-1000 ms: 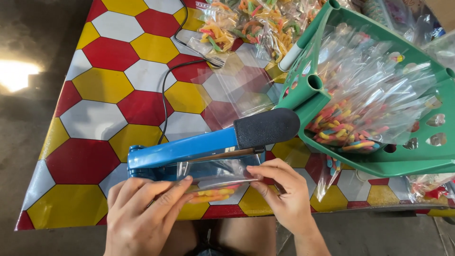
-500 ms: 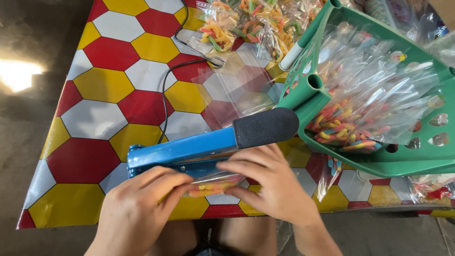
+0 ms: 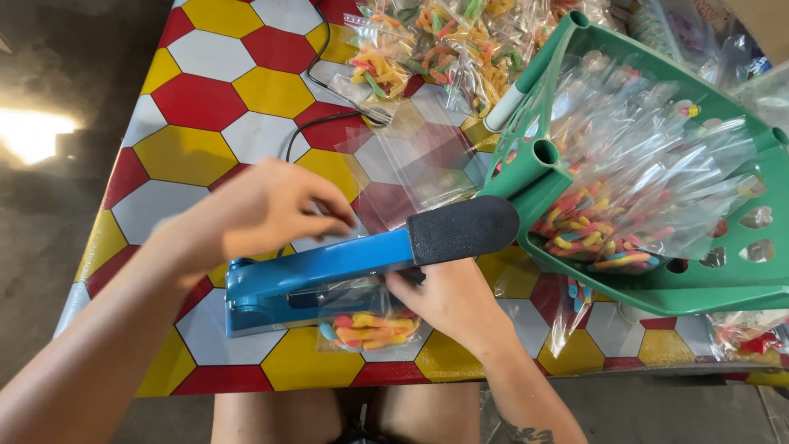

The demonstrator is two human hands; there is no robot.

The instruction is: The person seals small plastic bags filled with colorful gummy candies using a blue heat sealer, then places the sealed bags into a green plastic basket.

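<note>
Candy bag positioned in blue heat sealer

Right hand point(image 3: 448, 300) grips the candy bag point(image 3: 366, 325) under the sealer arm point(image 3: 329, 265); left hand point(image 3: 267, 205) hovers above, loosely curled, empty.

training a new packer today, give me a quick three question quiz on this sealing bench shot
1. True or false: the right hand holds the small bag of gummy candy under the arm of the blue heat sealer.
2. Which colour is the basket holding filled bags? A red, B green, C white.
3. Fill in: the left hand is raised above the sealer's ____ arm.

Key: 1 true; 2 B; 3 blue.
</note>
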